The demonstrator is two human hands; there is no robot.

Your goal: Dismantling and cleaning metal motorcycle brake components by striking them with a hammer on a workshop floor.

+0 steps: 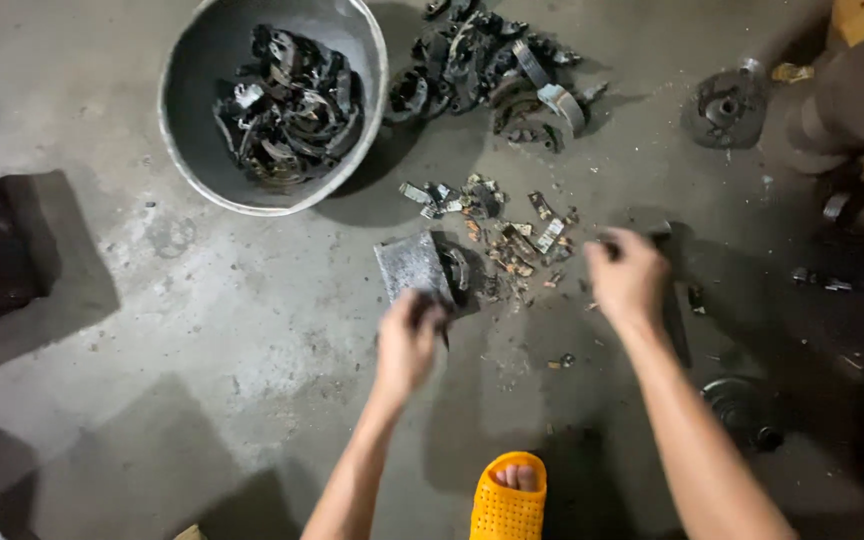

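Observation:
My left hand (408, 340) is closed around a thin dark tool, just below a grey metal block (412, 265) lying on the concrete floor. A curved dark metal shoe (459, 268) rests against the block's right side. My right hand (628, 278) is closed on a dark tool handle (674, 300) to the right of a scatter of small broken lining pieces (512, 235). The hand's motion blurs it.
A grey metal basin (184, 120) at the upper left holds several curved dark metal shoes. A loose pile of the same shoes (497, 65) lies at the top middle. A round metal hub (727, 105) sits upper right. My foot in an orange slipper (508, 495) is at the bottom.

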